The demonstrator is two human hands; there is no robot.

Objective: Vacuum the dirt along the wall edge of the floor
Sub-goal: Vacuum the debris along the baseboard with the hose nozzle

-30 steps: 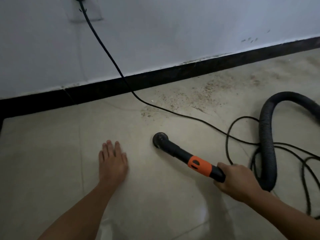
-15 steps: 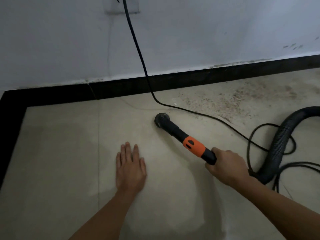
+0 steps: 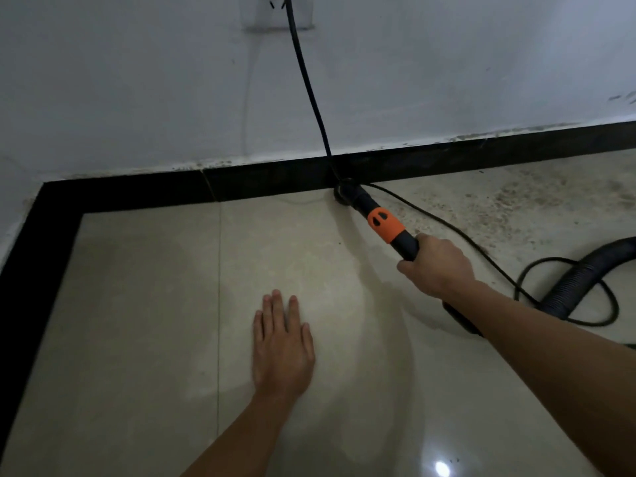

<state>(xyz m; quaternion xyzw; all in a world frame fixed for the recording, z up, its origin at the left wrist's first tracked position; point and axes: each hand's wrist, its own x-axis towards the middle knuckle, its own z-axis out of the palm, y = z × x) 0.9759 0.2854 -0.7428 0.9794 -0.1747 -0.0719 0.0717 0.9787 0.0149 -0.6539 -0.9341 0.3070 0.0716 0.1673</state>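
My right hand (image 3: pixel 435 265) grips the black vacuum wand (image 3: pixel 385 224) just behind its orange collar. The round nozzle (image 3: pixel 345 192) sits on the floor against the black skirting (image 3: pixel 268 185), where the power cord comes down. Brown dirt (image 3: pixel 516 208) is scattered over the tiles to the right of the nozzle, along the wall edge. My left hand (image 3: pixel 282 342) lies flat on the beige tile floor (image 3: pixel 144 321), fingers straight, well short of the wall.
A black power cord (image 3: pixel 309 91) runs from the wall socket (image 3: pixel 275 12) down past the nozzle and loops on the floor at the right. The ribbed vacuum hose (image 3: pixel 578 277) curves in from the right edge. The skirting turns a corner at far left.
My right hand has pushed the wand forward, so the nozzle moved from mid-floor up to the skirting under the cord. My left hand stayed flat on the tile.
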